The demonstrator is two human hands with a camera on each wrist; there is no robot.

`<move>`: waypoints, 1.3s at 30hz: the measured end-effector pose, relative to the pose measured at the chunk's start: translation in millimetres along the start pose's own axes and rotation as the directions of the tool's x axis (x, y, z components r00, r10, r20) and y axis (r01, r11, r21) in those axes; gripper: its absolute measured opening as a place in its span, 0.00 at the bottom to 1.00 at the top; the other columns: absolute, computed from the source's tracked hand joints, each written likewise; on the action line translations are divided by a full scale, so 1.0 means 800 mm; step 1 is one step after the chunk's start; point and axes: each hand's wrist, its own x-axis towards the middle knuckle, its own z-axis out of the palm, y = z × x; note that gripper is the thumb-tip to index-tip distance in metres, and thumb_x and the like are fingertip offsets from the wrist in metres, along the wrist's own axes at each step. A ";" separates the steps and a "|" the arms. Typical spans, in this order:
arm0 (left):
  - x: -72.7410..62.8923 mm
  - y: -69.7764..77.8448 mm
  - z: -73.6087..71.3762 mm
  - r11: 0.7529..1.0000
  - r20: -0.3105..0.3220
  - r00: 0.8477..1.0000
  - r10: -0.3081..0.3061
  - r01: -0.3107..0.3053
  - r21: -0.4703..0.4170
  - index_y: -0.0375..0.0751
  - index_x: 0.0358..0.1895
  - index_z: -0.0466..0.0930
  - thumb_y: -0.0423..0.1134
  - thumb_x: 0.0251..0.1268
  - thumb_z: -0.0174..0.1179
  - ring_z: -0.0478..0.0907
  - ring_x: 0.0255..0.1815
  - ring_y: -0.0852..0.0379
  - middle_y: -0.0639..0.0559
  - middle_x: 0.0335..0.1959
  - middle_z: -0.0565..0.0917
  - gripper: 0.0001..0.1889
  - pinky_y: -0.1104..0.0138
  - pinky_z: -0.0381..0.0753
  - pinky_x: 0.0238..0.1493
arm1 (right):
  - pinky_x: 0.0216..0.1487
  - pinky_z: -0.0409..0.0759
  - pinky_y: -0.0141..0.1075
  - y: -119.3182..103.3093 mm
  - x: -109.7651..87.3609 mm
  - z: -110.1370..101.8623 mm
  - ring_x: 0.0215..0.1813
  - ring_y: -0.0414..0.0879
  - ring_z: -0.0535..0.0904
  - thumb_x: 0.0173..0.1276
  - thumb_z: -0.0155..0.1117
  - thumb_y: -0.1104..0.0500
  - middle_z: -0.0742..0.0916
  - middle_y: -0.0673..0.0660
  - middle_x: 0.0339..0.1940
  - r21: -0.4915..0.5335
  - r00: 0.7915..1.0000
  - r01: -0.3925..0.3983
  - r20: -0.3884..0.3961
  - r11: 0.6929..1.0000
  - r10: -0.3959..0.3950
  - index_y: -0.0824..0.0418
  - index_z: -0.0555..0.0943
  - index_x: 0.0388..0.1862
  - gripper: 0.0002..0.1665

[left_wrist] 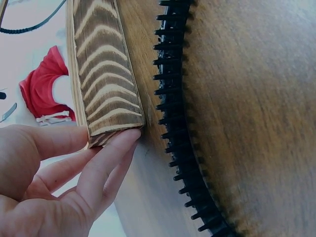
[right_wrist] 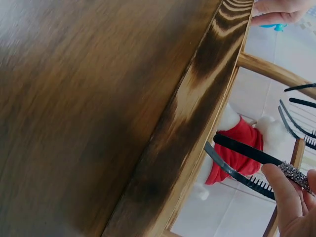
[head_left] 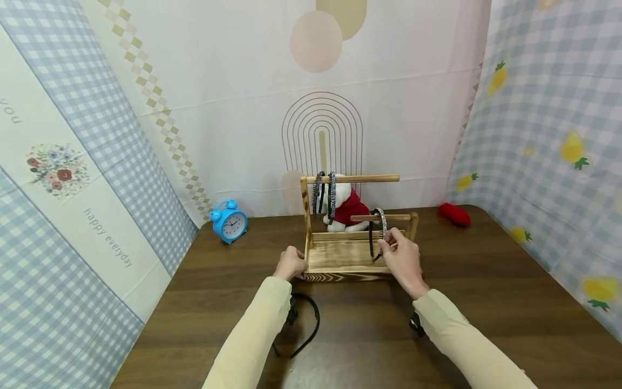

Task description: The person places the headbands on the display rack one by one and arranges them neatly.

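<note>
A wooden headband rack (head_left: 347, 276) with two bars stands on the table. At its front left corner my left hand (head_left: 290, 263) grips the base, thumb on one side and fingers on the other in the left wrist view. My right hand (head_left: 402, 258) pinches a sparkly rhinestone headband (right_wrist: 294, 173), which hangs over the lower right bar (head_left: 400, 218). Two glittery headbands (head_left: 332, 194) hang from the upper bar (head_left: 369, 178), toward its left end. A black toothed headband (left_wrist: 173, 98) lies on the table in front of the rack, partly hidden by my left sleeve in the head view.
Behind the rack sits a white plush toy in a red garment (head_left: 353, 208). A blue alarm clock (head_left: 229, 221) stands at the back left of the brown table (head_left: 359, 346), and a red soft object (head_left: 454, 214) lies at the back right. Patterned cloths hang around the table.
</note>
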 end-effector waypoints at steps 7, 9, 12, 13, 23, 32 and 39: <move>0.001 0.000 0.000 1.000 -0.004 1.000 -0.010 0.010 0.004 0.22 0.55 0.79 0.23 0.54 0.54 0.84 0.25 0.47 0.24 0.54 0.78 0.22 0.60 0.88 0.26 | 0.28 0.72 0.35 0.008 0.002 -0.007 0.27 0.45 0.79 0.67 0.65 0.60 0.84 0.55 0.24 -0.036 0.998 0.001 -0.059 0.999 -0.003 0.58 0.74 0.30 0.09; 0.002 -0.001 0.000 1.000 -0.003 1.000 -0.011 0.011 0.005 0.22 0.54 0.79 0.23 0.54 0.55 0.84 0.25 0.47 0.24 0.54 0.79 0.22 0.60 0.88 0.26 | 0.30 0.72 0.36 0.012 0.003 -0.007 0.28 0.46 0.79 0.67 0.65 0.60 0.84 0.55 0.24 -0.058 0.997 -0.012 -0.076 0.998 0.007 0.58 0.74 0.30 0.09; 0.004 -0.001 0.001 1.000 -0.008 1.000 -0.015 0.015 0.005 0.22 0.54 0.79 0.23 0.53 0.55 0.84 0.24 0.48 0.25 0.52 0.79 0.22 0.61 0.88 0.25 | 0.30 0.71 0.37 0.016 0.004 -0.008 0.28 0.46 0.78 0.67 0.65 0.59 0.84 0.55 0.24 -0.087 0.996 -0.035 -0.089 0.996 0.027 0.57 0.74 0.30 0.09; 0.004 -0.001 0.001 1.000 -0.009 1.000 -0.016 0.016 0.006 0.22 0.54 0.79 0.23 0.53 0.55 0.84 0.24 0.48 0.25 0.52 0.80 0.21 0.61 0.88 0.25 | 0.30 0.71 0.38 0.017 0.004 -0.009 0.28 0.47 0.78 0.67 0.65 0.59 0.83 0.54 0.24 -0.095 0.995 -0.043 -0.094 0.995 0.034 0.57 0.74 0.30 0.09; 0.002 -0.001 0.000 1.000 -0.013 1.000 -0.003 0.003 0.015 0.23 0.52 0.81 0.22 0.52 0.55 0.84 0.24 0.48 0.25 0.50 0.81 0.20 0.60 0.88 0.26 | 0.37 0.73 0.50 0.025 0.004 -0.015 0.32 0.54 0.80 0.68 0.63 0.57 0.85 0.57 0.28 -0.123 0.988 -0.126 -0.110 0.984 0.112 0.57 0.74 0.31 0.08; -0.001 -0.002 0.000 1.000 0.005 1.000 0.017 -0.017 0.002 0.23 0.46 0.84 0.21 0.53 0.54 0.83 0.23 0.50 0.27 0.46 0.82 0.16 0.59 0.88 0.27 | 0.38 0.73 0.52 0.029 0.007 -0.022 0.34 0.58 0.79 0.68 0.60 0.54 0.83 0.58 0.29 -0.129 0.981 -0.179 -0.101 0.975 0.166 0.58 0.73 0.31 0.10; 0.001 0.000 0.000 1.000 -0.005 1.000 0.008 -0.008 0.008 0.25 0.38 0.85 0.21 0.53 0.53 0.83 0.20 0.48 0.32 0.35 0.84 0.13 0.60 0.88 0.25 | 0.45 0.75 0.54 0.032 0.006 -0.027 0.42 0.59 0.81 0.70 0.59 0.48 0.85 0.62 0.39 -0.133 0.969 -0.247 -0.034 0.960 0.244 0.61 0.76 0.40 0.16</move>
